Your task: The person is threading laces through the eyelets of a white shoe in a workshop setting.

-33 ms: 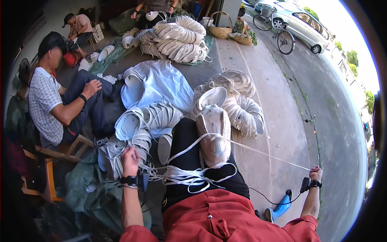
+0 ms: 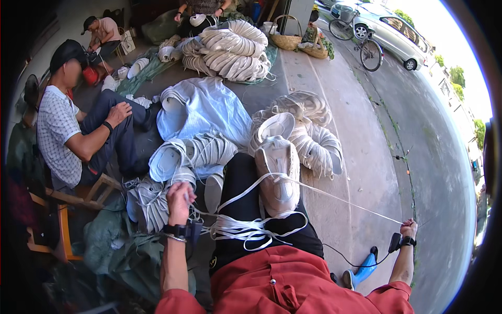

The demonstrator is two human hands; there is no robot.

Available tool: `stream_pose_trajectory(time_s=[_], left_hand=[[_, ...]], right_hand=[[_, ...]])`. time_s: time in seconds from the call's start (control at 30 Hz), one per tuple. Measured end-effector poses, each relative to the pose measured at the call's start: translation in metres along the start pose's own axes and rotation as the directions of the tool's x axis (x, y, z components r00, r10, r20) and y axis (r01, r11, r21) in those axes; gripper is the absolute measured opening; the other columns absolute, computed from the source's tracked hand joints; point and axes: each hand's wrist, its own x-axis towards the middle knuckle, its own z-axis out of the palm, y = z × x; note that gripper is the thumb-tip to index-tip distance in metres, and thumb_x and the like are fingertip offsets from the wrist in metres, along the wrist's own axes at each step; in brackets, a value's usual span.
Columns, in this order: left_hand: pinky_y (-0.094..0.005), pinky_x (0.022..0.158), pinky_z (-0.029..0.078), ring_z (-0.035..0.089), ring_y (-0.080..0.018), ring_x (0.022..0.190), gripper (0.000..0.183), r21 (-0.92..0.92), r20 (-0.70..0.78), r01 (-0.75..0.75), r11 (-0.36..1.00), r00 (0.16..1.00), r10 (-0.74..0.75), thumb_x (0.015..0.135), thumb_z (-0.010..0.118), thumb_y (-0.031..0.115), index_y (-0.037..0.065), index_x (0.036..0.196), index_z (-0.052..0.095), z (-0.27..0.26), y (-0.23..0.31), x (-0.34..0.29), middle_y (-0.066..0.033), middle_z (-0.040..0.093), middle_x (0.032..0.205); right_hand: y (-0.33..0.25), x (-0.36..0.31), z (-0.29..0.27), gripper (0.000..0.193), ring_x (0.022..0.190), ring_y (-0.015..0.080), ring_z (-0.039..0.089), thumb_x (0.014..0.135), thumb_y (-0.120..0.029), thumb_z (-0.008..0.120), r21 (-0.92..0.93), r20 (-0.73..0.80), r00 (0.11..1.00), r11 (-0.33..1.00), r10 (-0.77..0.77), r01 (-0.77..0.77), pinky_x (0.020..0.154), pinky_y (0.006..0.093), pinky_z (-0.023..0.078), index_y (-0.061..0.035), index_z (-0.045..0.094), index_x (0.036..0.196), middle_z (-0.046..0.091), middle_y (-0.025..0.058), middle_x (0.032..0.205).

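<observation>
R hand (image 2: 409,228) pinches lace (image 2: 334,197) taut; L hand (image 2: 180,201) by piled shoes (image 2: 148,204), can't tell if its grip holds anything. Shoe (image 2: 278,183) on R thigh (image 2: 307,238), prob. mid-lacing, pull-through step; next move likely needs slack evened.

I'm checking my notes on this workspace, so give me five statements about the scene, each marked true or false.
1. The right hand holds a white lace that runs from the shoe. True.
2. The shoe lies on the floor. False: it rests on the wearer's black trousers.
3. The bicycle stands near a silver car. True.
4. The left hand is inside the shoe. False: it is apart from the shoe, beside stacked shoe parts.
5. The seated person at the left wears a black cap. True.
</observation>
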Motion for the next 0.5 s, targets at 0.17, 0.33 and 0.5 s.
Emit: stream_pose_trajectory(time_s=[0.17,0.33,0.5], left_hand=[[-0.0208,0.045,0.047,0.058,-0.0104,0.053,0.011,0.367,0.370,-0.109,0.924,0.928,-0.038,0.084,0.054,0.007,-0.003,0.086,0.059,0.171,-0.003,-0.007,-0.0069,0.060,0.072],[-0.0217,0.035,0.035,0.048,-0.0062,0.041,0.010,0.486,0.411,0.026,0.874,0.876,-0.254,0.081,0.059,0.007,-0.001,0.075,0.060,0.192,-0.018,-0.009,-0.0029,0.056,0.056],[-0.0223,0.035,0.033,0.045,-0.0056,0.041,0.014,0.518,0.512,-0.264,0.813,0.857,-0.048,0.080,0.062,0.012,0.001,0.073,0.060,0.192,-0.023,-0.015,-0.0007,0.054,0.054]], right_hand=[[0.006,-0.011,-0.055,0.022,0.038,0.0109,0.035,0.085,-0.011,0.040,0.061,-0.080,0.997,0.998,0.014,-0.010,0.036,0.0232,0.035,-0.0084,0.047,0.064,0.043,0.0006,0.050],[0.021,-0.033,-0.106,0.022,0.036,0.0098,0.035,0.085,-0.011,0.043,0.018,-0.165,0.986,0.999,0.040,-0.037,0.034,0.0216,0.033,-0.0090,0.048,0.064,0.044,-0.0001,0.049],[0.059,-0.040,-0.132,0.022,0.036,0.0087,0.030,0.087,-0.016,0.040,0.048,-0.267,0.959,0.995,0.099,-0.089,0.033,0.0214,0.026,-0.0113,0.043,0.065,0.037,-0.0025,0.049]])
